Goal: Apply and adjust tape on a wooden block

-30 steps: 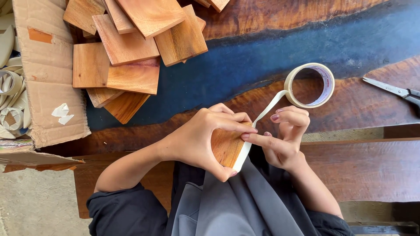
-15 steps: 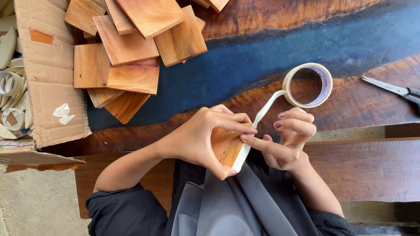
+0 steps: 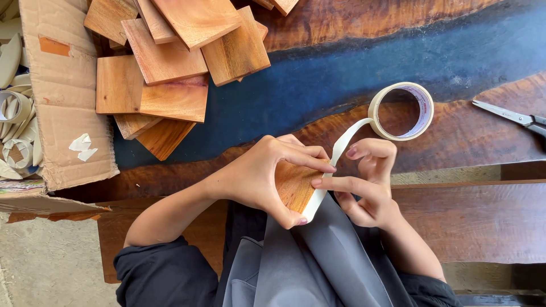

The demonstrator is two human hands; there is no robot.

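Gripping a small wooden block (image 3: 293, 185) just below the masking tape roll (image 3: 401, 111), the left hand (image 3: 261, 176) hides most of it. The right hand (image 3: 367, 182) presses the cream tape strip (image 3: 341, 149) along the block's edge, fingers half curled. Right of the roll, scissors (image 3: 512, 117) are cut off at the frame.

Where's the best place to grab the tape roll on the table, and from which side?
Probably take the tape roll by its outer rim, coming from above and from the scissors side. It stands on edge on the table, and the strip of tape leaves its other side toward the wooden block, held between the left hand and right hand.
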